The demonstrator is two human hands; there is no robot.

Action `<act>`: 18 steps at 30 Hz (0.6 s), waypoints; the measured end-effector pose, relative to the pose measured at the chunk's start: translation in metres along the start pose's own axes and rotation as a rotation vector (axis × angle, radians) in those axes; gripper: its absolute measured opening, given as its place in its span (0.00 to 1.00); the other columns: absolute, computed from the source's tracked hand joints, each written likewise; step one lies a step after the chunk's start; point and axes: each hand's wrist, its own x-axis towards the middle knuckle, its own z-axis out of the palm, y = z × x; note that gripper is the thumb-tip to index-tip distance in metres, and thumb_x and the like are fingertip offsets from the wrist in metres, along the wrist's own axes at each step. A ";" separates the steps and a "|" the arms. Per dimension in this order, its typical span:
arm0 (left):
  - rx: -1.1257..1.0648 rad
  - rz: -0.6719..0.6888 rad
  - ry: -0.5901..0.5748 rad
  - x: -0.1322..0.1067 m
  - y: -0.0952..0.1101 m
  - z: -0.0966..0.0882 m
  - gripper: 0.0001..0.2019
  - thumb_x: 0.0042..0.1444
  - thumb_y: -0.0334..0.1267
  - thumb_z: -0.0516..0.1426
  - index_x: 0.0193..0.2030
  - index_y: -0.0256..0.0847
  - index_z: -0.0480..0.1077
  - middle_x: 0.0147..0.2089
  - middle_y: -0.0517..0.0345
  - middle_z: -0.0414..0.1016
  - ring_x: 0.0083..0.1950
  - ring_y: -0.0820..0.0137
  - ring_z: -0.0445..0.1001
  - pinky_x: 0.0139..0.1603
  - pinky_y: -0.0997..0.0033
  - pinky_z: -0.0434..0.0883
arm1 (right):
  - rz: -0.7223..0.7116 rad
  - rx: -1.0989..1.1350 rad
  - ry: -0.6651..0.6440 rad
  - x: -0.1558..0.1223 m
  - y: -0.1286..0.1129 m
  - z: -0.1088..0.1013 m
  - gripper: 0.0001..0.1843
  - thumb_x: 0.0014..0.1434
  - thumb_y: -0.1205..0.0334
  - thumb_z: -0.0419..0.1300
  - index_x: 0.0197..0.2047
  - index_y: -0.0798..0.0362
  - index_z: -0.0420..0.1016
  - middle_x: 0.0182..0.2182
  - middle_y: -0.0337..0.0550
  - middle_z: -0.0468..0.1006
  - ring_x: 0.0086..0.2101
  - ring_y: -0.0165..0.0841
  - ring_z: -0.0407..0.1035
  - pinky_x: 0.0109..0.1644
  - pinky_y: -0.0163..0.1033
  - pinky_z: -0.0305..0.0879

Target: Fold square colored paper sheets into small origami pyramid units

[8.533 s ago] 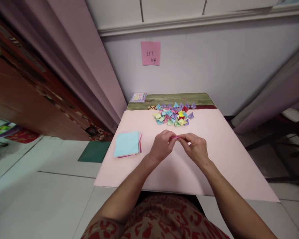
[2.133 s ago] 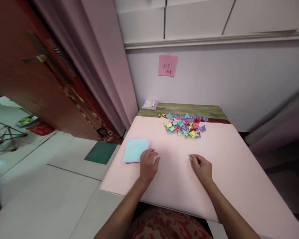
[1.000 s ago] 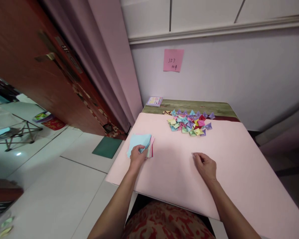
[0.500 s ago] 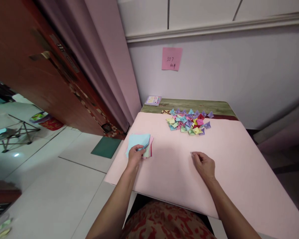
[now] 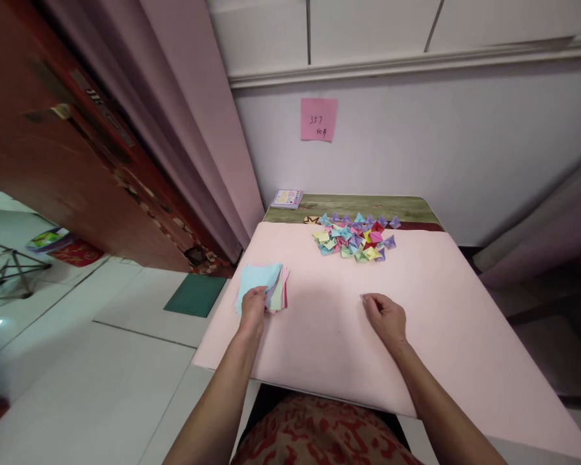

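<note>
On the left side of the table lies a loose stack of square coloured paper (image 5: pixel 256 279), light blue on top, with green, pink and red edges fanned out on its right. My left hand (image 5: pixel 253 305) is closed at the stack's lower right, pinching the edge of the light-blue sheet, which is lifted there. My right hand (image 5: pixel 386 318) rests on the pink table cover with its fingers curled together. A tiny tip shows at its thumb and forefinger; what it belongs to cannot be made out. Beyond both hands sits a pile of small folded paper pieces (image 5: pixel 353 239) in many colours.
The pink cover (image 5: pixel 319 349) spreads over the table, with a wood-patterned strip (image 5: pixel 368 204) bare at the back. A pack of printed sheets (image 5: pixel 287 198) sits at the back left corner. A pink note (image 5: pixel 319 120) is stuck on the wall. A red door (image 5: pixel 97 174) stands left.
My left fingers have closed further over the edge of the light-blue sheet and shifted slightly down the stack. My right hand stays curled in place. The view has turned slightly right.
</note>
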 end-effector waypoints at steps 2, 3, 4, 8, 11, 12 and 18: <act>-0.002 -0.012 -0.017 0.000 0.000 0.001 0.15 0.35 0.29 0.52 0.32 0.35 0.73 0.21 0.62 0.69 0.20 0.74 0.64 0.22 0.75 0.60 | -0.006 0.002 0.004 0.000 0.000 0.000 0.18 0.61 0.47 0.55 0.36 0.47 0.82 0.33 0.40 0.83 0.32 0.36 0.74 0.37 0.37 0.66; -0.003 -0.019 -0.027 0.001 -0.001 0.001 0.15 0.35 0.29 0.52 0.33 0.35 0.73 0.21 0.62 0.69 0.19 0.74 0.64 0.22 0.74 0.60 | -0.005 -0.001 0.005 0.000 0.000 0.000 0.18 0.61 0.47 0.55 0.35 0.47 0.82 0.33 0.40 0.83 0.31 0.36 0.74 0.36 0.37 0.66; -0.001 -0.024 -0.037 0.002 -0.002 0.001 0.16 0.35 0.30 0.52 0.34 0.35 0.73 0.21 0.61 0.70 0.19 0.73 0.64 0.22 0.74 0.61 | -0.002 -0.004 0.005 0.000 0.000 0.000 0.18 0.61 0.47 0.55 0.36 0.47 0.82 0.33 0.40 0.83 0.31 0.36 0.74 0.36 0.37 0.66; 0.056 0.000 -0.031 0.008 -0.009 0.001 0.18 0.36 0.31 0.53 0.37 0.35 0.74 0.23 0.61 0.70 0.20 0.73 0.66 0.22 0.74 0.62 | 0.011 0.000 0.004 0.001 0.002 0.002 0.18 0.61 0.47 0.55 0.35 0.47 0.82 0.32 0.40 0.83 0.31 0.36 0.74 0.36 0.37 0.66; 0.109 0.019 -0.010 0.013 -0.012 0.000 0.18 0.36 0.31 0.54 0.38 0.35 0.74 0.24 0.61 0.71 0.21 0.74 0.65 0.23 0.75 0.62 | 0.004 0.026 0.014 0.001 0.003 0.003 0.19 0.60 0.47 0.54 0.35 0.47 0.82 0.32 0.41 0.83 0.32 0.36 0.75 0.36 0.37 0.67; 0.118 0.019 -0.003 0.014 -0.013 0.000 0.18 0.36 0.31 0.54 0.38 0.35 0.74 0.24 0.61 0.71 0.21 0.74 0.65 0.23 0.75 0.62 | -0.001 0.035 0.015 0.001 0.003 0.003 0.19 0.60 0.47 0.54 0.35 0.48 0.82 0.33 0.41 0.83 0.32 0.36 0.75 0.37 0.37 0.67; 0.127 0.001 0.013 0.015 -0.010 0.003 0.20 0.35 0.30 0.53 0.38 0.35 0.73 0.23 0.60 0.71 0.20 0.72 0.67 0.21 0.74 0.63 | -0.011 0.055 0.025 0.001 0.001 0.001 0.20 0.61 0.46 0.54 0.36 0.48 0.82 0.32 0.42 0.83 0.31 0.37 0.75 0.36 0.38 0.68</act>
